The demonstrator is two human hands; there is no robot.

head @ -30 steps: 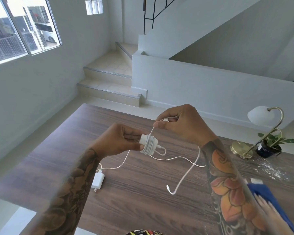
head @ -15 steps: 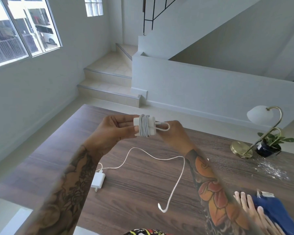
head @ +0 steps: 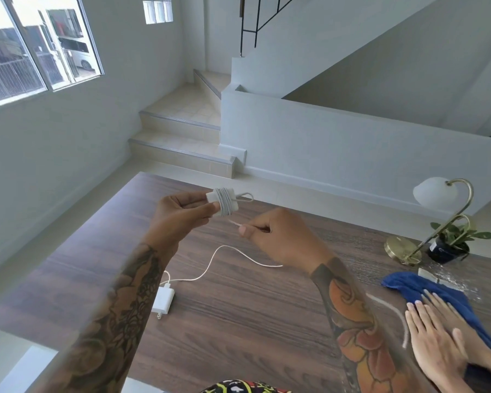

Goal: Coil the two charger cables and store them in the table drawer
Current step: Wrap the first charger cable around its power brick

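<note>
Above a dark wooden table (head: 238, 321), the person's left hand (head: 179, 214) grips a white charger block (head: 223, 201) by one end, thumb and fingers curled round it. White cable is wound in tight turns about the block, and a small loop sticks out to its right. Just right and nearer, the right hand (head: 281, 236) pinches the loose cable (head: 234, 222) between thumb and forefinger, the line running up to the block. On the table below lies a second charger (head: 163, 300), prongs pointing near, its own cable (head: 224, 251) curving right toward the right wrist. At near right another person's flat hand (head: 434, 341) presses on a blue cloth (head: 425, 290). Far right stand a brass lamp (head: 434, 219) and a small potted plant (head: 451, 242). Stairs rise beyond the table.
</note>
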